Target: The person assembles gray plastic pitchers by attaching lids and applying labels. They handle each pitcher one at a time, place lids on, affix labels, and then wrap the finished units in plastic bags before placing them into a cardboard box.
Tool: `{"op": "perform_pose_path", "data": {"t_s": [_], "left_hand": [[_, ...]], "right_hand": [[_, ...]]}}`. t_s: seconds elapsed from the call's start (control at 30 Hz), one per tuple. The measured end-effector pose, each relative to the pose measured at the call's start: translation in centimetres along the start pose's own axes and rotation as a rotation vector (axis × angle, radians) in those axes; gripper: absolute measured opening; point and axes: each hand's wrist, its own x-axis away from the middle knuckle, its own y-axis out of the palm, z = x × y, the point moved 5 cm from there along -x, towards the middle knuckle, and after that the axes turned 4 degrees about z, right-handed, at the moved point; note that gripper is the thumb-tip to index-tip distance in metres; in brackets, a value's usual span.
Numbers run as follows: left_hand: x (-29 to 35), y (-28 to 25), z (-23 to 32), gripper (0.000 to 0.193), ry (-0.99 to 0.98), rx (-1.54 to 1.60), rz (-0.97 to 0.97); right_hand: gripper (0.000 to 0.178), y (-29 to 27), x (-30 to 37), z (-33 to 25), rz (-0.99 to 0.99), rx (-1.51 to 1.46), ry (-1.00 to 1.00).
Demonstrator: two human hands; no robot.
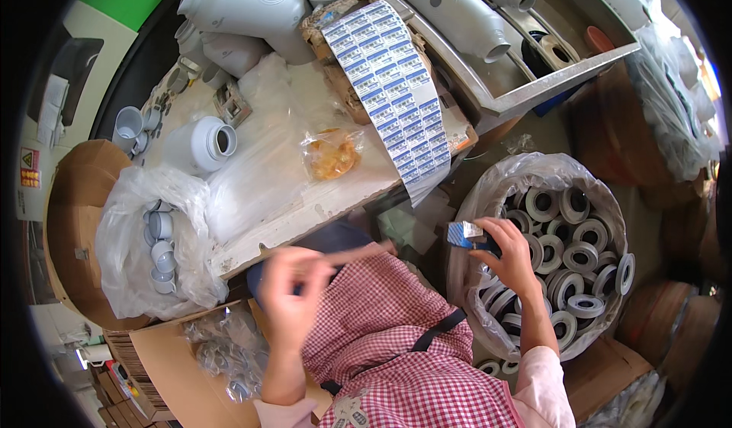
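Honestly, the weak point is my own pinch: the small blue-and-white box point(466, 234) sits out at the fingertips of my right hand point(503, 251), which is narrowed on it from its 3 o'clock side. I judge that a slack thumb or a sideways knock would let it slip, and if its walls are thin card, too hard a squeeze could dent it.

The box lies between my thumb and my upper fingers, reaching past them toward 9 o'clock, so only its near end is backed by skin. My left hand point(293, 291) is well apart from it, between 8 and 9 o'clock; those fingers look curled, but the blur is such that I cannot tell whether they hold anything, or what the thin streak pointing to 3 o'clock is.

Toward 3 o'clock from my right hand stands the tub with its plastic liner point(526, 170), heaped with grey rings point(567, 260). A dropped box could get lost there, and my forearm could tug the plastic and upset the 1 ring leaning at the far rim point(627, 260).

Farther off, at 11 o'clock from the box, the label sheet point(393, 92) overhangs the table point(263, 237); a brushing hand could drag it down.
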Motion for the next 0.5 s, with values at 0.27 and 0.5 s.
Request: {"op": "perform_pose_path", "data": {"t_s": [0.27,0.5], "left_hand": [[2.3,16.4,-12.3,0.014,0.276,-0.491,-0.424],[-2.2,21.8,-17.3,0.02,0.546,-0.977,-0.199]], "right_hand": [[0.058,1.6,5.1,1.3,-0.056,0.043,0.129],[0.058,2.3,5.2,1.0,-0.049,0.029,0.15]]}}
